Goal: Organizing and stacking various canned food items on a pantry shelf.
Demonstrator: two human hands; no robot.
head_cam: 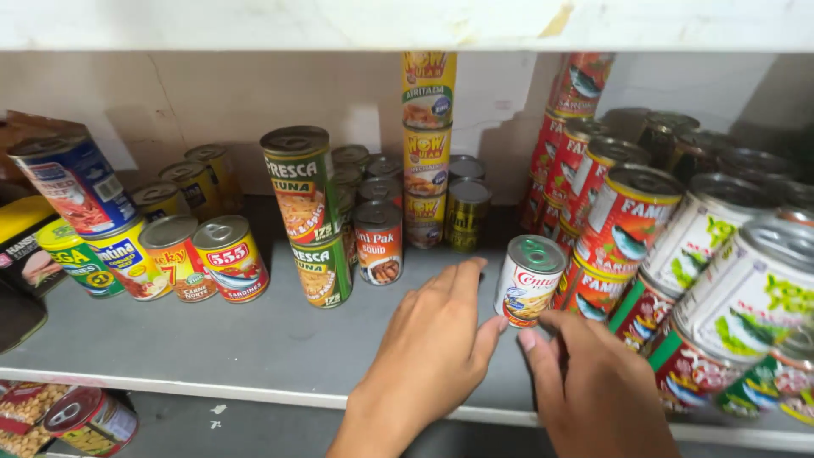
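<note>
We look down into a shelf unit: a grey shelf board (254,339) with a pale front edge, a white wall (220,93) behind it, stained and shadowed, and the underside of a higher white shelf (339,21) across the top. A lower level shows at the bottom left, where a red can (89,417) lies tipped on its side.

Cans crowd the board. At the left sit a blue-labelled can (75,182) stacked on yellow ones, and a red-and-yellow sardine can (231,259). Near the middle stand two green tuna cans (309,216), one atop the other, and behind them a tall stack of yellow cans (428,148) reaches up to the upper shelf. On the right, rows of red fish cans (623,225) and white-and-green cans (746,288) are stacked two high.

The small white can (527,280) stands on the board just left of the red rows, its long axis close to vertical and leaning slightly, green pull-tab lid facing up and a little toward us, label turned to the front.

Our left hand (437,348) lies open, palm down on the board, fingers spread, thumb tip just beside the can's base; we cannot tell whether it touches. Our right hand (593,382) is loosely curled with its thumb reaching toward the can's lower edge, gripping nothing.
</note>
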